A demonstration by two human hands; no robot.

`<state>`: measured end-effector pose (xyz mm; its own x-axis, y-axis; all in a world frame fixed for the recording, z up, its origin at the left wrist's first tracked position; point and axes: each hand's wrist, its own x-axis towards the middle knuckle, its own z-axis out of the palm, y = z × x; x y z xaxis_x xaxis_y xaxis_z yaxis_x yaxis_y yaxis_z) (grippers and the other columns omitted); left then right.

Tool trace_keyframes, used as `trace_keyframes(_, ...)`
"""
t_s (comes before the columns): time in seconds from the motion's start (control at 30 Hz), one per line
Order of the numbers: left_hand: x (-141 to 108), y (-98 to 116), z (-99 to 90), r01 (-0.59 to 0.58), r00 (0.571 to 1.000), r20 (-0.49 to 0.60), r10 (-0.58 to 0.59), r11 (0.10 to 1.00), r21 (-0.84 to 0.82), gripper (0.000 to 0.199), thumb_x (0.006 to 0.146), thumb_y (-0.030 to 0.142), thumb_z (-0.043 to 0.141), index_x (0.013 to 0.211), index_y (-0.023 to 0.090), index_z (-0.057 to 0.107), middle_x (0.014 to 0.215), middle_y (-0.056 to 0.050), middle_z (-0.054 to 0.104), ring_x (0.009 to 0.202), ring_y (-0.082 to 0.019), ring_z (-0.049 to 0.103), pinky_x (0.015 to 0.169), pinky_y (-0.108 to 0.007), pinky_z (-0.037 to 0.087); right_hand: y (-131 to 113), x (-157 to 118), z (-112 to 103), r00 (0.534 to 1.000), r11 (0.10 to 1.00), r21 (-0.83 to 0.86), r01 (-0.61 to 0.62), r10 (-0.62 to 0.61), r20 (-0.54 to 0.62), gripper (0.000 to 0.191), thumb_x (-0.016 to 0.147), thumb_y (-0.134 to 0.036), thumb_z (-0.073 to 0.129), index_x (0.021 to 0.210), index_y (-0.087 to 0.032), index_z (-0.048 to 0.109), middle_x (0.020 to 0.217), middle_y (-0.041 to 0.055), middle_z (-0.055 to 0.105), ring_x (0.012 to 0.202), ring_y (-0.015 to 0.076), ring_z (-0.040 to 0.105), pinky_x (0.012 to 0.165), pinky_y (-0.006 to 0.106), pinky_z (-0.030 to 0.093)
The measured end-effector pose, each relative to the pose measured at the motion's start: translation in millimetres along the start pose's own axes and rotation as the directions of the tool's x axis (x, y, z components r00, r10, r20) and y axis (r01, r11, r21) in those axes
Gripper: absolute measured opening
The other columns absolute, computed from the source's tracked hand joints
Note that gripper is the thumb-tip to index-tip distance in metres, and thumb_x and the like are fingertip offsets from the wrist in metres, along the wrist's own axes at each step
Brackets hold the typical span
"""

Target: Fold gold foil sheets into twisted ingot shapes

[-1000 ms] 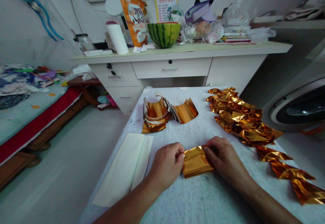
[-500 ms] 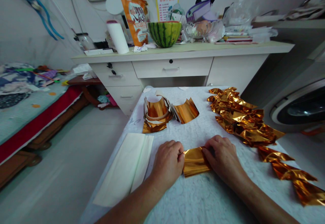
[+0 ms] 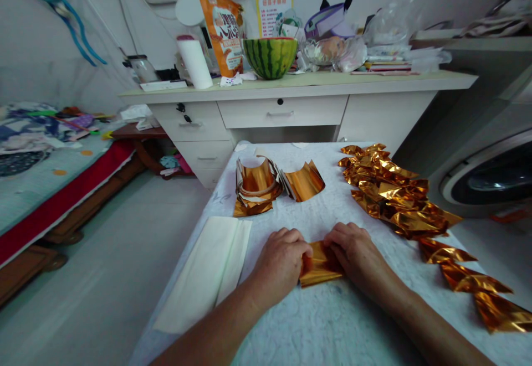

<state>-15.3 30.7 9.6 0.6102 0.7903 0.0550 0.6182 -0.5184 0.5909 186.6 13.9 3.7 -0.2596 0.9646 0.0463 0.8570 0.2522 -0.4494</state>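
A small gold foil sheet lies on the cloth-covered table between my hands. My left hand grips its left edge, fingers curled and thumb on the foil. At the upper right edge, my right hand pinches the same sheet. Curved gold foil sheets are stacked beyond my left hand, and another curved stack sits beside them. Twisted gold foil pieces form a heap at the right, with several more trailing toward the near right edge. White paper lies left of my left hand.
Behind the table stands a white desk bearing a watermelon half, an orange bag and a white roll. A washing machine is at the right, a bed at the left.
Both hands have moved slightly closer together on the foil. My left thumb and fingers now reach farther over its left side, and my right fingers have shifted left along the top edge.
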Motion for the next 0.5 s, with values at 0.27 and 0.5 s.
trace_keyframes(0.27,-5.6,5.3,-1.0,0.037,0.999,0.013,-0.038,0.998,0.047,0.016,0.080,0.026,0.069,0.094,0.023,0.060,0.101,-0.001,0.057,0.100,-0.022,0.049,0.088,-0.037,0.039,-12.9,-7.1,-5.9,1.000,0.997,-0.066,-0.024,0.025,0.006,0.010,0.085,-0.018,0.057,0.084,-0.023,0.065,0.085,0.0030,0.061,0.083,0.0215,0.051,0.072,0.034,0.033)
trace_keyframes(0.5,-11.3,6.3,-3.0,0.031,0.997,0.066,-0.033,0.999,0.040,0.036,0.074,0.031,0.078,0.100,0.023,0.054,0.107,0.000,0.054,0.103,-0.023,0.046,0.091,-0.038,0.037,-16.0,-17.6,0.1,0.999,0.990,-0.137,-0.008,0.002,-0.040,0.016,0.083,-0.033,0.064,0.095,-0.023,0.060,0.096,0.0060,0.059,0.090,0.0258,0.050,0.076,0.039,0.036)
